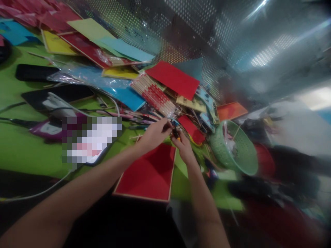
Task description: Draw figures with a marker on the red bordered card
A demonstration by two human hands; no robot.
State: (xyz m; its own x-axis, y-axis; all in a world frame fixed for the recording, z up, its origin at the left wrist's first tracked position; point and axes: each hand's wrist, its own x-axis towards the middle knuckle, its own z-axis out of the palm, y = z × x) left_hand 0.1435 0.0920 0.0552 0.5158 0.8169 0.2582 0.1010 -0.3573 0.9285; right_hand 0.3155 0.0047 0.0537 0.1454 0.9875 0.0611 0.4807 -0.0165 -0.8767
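My left hand and my right hand meet above the far edge of a red sheet of card on the green table. Both hands have their fingers pinched together around a small dark object held between them; it is too small and blurred to name. Just beyond the hands lies a bundle of thin wooden sticks with red bands among loose sticks and pens.
Coloured sheets and cards are piled at the back: red, yellow, blue. A green perforated basket stands right of my hands. Dark phones and white cables lie on the left. A perforated metal wall rises behind.
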